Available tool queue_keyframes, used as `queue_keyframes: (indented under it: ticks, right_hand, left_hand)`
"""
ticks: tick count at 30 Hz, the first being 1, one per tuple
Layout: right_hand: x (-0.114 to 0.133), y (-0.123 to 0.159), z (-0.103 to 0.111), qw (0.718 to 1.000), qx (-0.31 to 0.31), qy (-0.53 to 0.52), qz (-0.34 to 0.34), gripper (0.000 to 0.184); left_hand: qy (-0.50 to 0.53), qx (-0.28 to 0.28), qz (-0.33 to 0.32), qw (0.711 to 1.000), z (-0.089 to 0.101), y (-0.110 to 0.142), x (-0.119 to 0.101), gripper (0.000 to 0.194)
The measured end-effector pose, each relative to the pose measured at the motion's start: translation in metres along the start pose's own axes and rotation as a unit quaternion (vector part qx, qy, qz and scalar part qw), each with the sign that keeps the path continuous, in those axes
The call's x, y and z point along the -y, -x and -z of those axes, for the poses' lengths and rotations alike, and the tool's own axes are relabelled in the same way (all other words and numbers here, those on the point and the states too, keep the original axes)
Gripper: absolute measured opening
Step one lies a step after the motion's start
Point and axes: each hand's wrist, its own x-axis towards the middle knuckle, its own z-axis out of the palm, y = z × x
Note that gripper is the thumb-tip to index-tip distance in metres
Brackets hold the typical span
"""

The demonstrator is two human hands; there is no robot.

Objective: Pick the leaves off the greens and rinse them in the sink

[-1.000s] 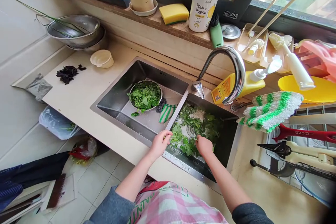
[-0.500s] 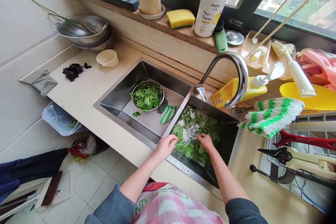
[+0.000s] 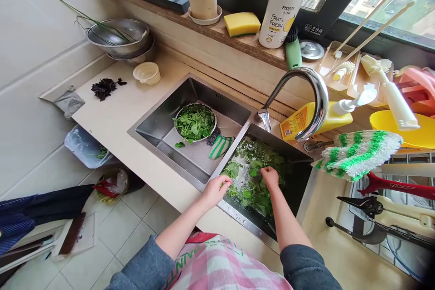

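Observation:
Leafy green vegetables (image 3: pixel 249 192) float in the water of the right sink basin (image 3: pixel 299 181). My left hand (image 3: pixel 216 189) is over that basin's left edge, its thumb and fingers pinched at a green sprig (image 3: pixel 232 170). Over the middle of the water, my right hand (image 3: pixel 271 177) is also closed in a pinch, with a green leaf (image 3: pixel 255 168) at its fingertips. In the left basin (image 3: pixel 163 145) stands a round bowl heaped with picked greens (image 3: pixel 195 122). Beside it lie a dark scrubber (image 3: pixel 213 136) and a green-striped cloth (image 3: pixel 220 146).
A chrome faucet (image 3: pixel 322 95) arches over the right basin. A striped towel (image 3: pixel 360 152) hangs at its right, near black-bladed shears (image 3: pixel 370 206). Metal bowls (image 3: pixel 122 38), a pale plastic cup (image 3: pixel 147 73) and dark leafy scraps (image 3: pixel 106 88) sit on the left counter.
The camera view has shifted slightly, moving the scene rightward. My right hand has moved a little away from me over the water, a leaf now at its fingertips. My left hand stays pinched near the edge.

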Motion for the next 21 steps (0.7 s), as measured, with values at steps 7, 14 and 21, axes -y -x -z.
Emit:
queue_keyframes:
  ticks: [7, 14, 21]
  right_hand:
    - [0.026, 0.048, 0.007, 0.956, 0.059, -0.271, -0.092, 0.025]
    - [0.052, 0.096, 0.001, 0.824, 0.095, -0.537, -0.153, 0.03]
    - [0.066, 0.108, 0.01, 0.808, 0.122, -0.563, -0.119, 0.03]
  left_hand:
    - [-0.039, 0.009, -0.021, 0.999, -0.015, -0.012, -0.006, 0.019]
    - [-0.034, 0.013, -0.032, 0.999, -0.033, -0.017, 0.001, 0.019]
    - [0.321, 0.112, 0.171, 0.925, -0.04, -0.021, 0.005, 0.037]
